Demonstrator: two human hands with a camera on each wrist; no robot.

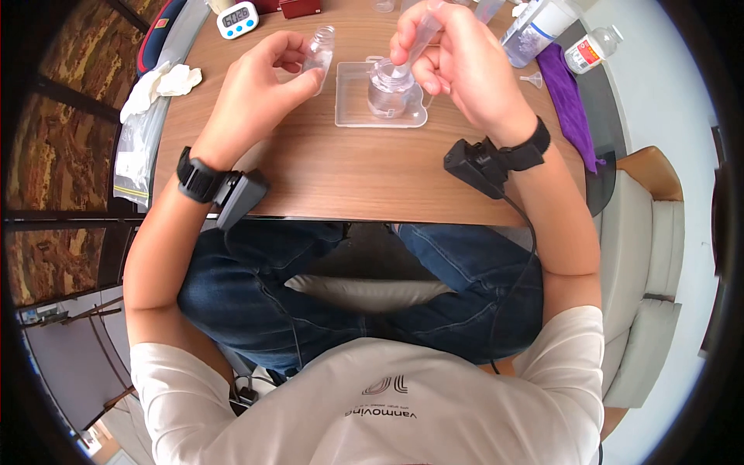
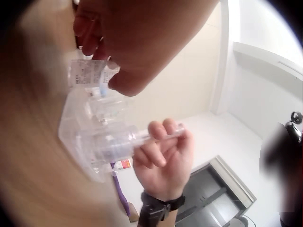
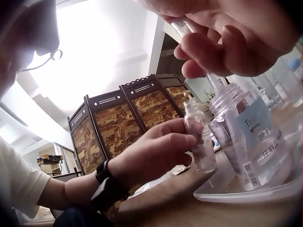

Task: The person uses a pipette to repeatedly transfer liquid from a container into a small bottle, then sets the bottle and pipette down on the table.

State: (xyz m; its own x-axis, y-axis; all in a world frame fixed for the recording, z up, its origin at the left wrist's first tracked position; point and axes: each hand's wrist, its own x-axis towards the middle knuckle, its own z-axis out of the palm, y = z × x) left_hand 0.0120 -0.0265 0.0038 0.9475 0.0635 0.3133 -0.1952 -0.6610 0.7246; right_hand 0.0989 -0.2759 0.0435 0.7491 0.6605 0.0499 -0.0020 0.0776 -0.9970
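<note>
Where the person sits closest to the camera, a white shirt (image 1: 387, 426) and blue jeans (image 1: 256, 287) show below the near edge of a wooden table (image 1: 349, 186). Each wrist bears a black strap with a small camera.

Over the table, the left hand (image 1: 260, 85) grips a small clear vial (image 1: 318, 58) between thumb and fingers; the vial is nearly upright and bears a printed label. To its right, the right hand (image 1: 465, 66) pinches a clear tube (image 1: 425, 35) with curled fingers. The tube slants down, its lower end in the mouth of a clear jar (image 1: 389, 91). That jar is uncapped, holds clear liquid, has a blue label (image 3: 253, 120) and stands in a shallow clear tray (image 1: 345, 108), with the vial just outside the tray.

At the left side lies a clear bag (image 1: 133, 172); at the right, a purple cloth (image 1: 559, 101) beside a small funnel (image 1: 535, 79). Farther back are a white timer (image 1: 237, 19), a large bottle (image 1: 535, 35), a smaller bottle with a red label (image 1: 593, 50) and a red box (image 1: 300, 8). Beyond the table stand a patterned screen (image 3: 113, 123) and a pale sofa (image 1: 628, 248).
</note>
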